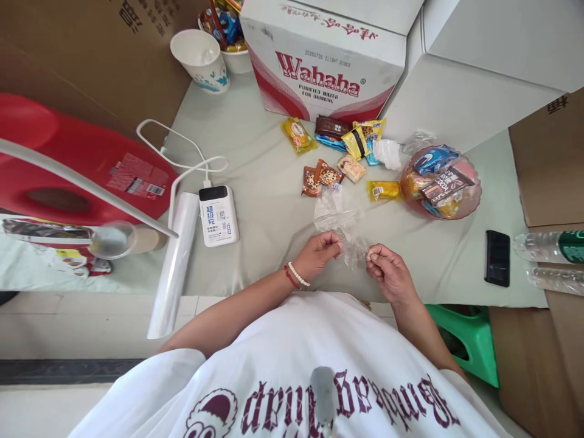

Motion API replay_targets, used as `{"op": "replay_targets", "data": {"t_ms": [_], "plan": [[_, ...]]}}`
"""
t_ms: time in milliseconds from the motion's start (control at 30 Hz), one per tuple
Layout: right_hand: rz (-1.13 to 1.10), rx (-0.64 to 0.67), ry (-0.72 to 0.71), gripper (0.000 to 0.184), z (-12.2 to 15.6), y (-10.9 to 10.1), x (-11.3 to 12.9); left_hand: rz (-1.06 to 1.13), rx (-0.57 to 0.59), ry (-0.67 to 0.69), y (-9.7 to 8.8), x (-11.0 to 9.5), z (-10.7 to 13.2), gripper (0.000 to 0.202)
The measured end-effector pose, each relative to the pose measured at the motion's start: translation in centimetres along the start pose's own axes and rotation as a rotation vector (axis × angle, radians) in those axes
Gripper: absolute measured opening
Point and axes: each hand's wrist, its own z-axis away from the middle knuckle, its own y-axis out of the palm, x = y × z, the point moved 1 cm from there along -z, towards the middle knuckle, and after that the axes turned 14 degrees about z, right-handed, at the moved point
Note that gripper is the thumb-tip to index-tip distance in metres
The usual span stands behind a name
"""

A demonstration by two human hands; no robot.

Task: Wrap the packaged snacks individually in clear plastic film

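My left hand and my right hand both pinch the near edge of a clear plastic bag, which lies crumpled on the grey cloth in front of me. Both hands have their fingers closed on the plastic. A beaded bracelet and a red band sit on my left wrist. Just beyond the bag lie several wrapped snacks, scattered loose. To the right of them rests a filled clear bag of snacks.
A Wahaha carton stands at the back. A white power bank with its cable and a roll of clear film lie left. Paper cups stand far left. A black phone and water bottles lie right.
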Motion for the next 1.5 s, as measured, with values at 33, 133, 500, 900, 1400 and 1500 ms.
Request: {"op": "replay_targets", "data": {"t_ms": [33,133,500,900,1400,1500], "plan": [[0.002,-0.021,0.01,0.025,-0.1,-0.2,-0.2,0.031,-0.045,0.01,-0.5,-0.2,0.1,0.028],[0.132,-0.116,0.043,0.025,-0.3,-1.7,-1.3,0.209,-0.213,0.046,-2.7,-0.6,0.9,0.025],[0.833,0.003,-0.14,0.047,-3.9,-3.4,0.3,0.34,-0.389,0.065,-4.9,-0.1,3.7,0.037],[0.692,0.077,-0.334,0.02,-7.0,2.9,2.7,-0.458,-0.299,0.151,-2.6,-1.9,1.3,0.026],[1.15,-0.068,-0.398,0.058,-4.7,-3.8,3.0,-0.071,-0.695,0.159,-7.6,-1.0,2.8,0.054],[1.043,0.034,-0.458,0.065,-7.5,0.1,3.8,-0.031,-0.636,0.097,-6.8,-0.9,2.5,0.059]]}}
